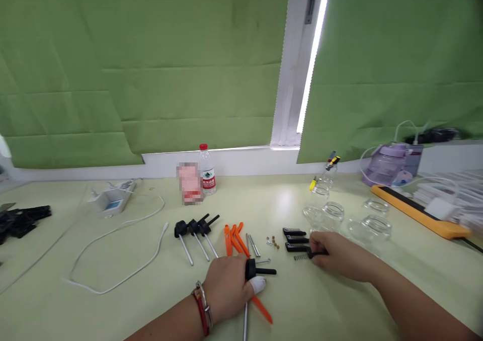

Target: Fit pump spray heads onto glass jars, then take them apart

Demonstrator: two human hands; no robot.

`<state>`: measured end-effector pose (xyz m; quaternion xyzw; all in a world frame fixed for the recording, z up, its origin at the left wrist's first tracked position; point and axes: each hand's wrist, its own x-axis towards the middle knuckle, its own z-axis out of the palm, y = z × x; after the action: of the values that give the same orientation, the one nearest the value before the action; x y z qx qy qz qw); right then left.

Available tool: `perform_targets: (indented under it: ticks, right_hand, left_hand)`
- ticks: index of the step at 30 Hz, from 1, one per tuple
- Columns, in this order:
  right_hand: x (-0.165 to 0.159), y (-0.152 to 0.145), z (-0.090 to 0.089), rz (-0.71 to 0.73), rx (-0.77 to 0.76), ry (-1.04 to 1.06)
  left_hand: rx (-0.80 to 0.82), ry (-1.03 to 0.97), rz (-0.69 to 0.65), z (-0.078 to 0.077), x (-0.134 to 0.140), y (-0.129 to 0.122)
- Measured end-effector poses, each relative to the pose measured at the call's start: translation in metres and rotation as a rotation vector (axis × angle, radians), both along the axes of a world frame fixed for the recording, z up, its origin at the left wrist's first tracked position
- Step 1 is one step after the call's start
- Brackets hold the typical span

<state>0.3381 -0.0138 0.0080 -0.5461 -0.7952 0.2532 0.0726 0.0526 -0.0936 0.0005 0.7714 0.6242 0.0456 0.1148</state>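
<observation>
My left hand, with a white-wrapped thumb, is closed around a black-headed metal rod; its black side arm points right and the rod runs down below. An orange lever sticks out under the same hand. My right hand pinches a black handle piece at the table, close to a small spring. Other black handle pieces lie in a row just left of those fingers. Beyond my left hand are orange levers, metal pins and small nuts and brass-coloured bits.
Three black-headed rods lie left of the orange levers. Clear glass jars stand behind my right hand. A water bottle is at the back. A white cable loops at left; an orange-edged power strip lies at right.
</observation>
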Motion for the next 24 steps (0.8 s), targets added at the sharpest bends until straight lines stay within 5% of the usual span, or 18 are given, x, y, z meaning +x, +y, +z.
perform_targets:
  ticks: [24]
  right_hand:
    - [0.003,0.0,0.013,-0.065,0.04,-0.067]
  left_hand:
    - [-0.039,-0.011,-0.01,0.002,-0.002,0.007]
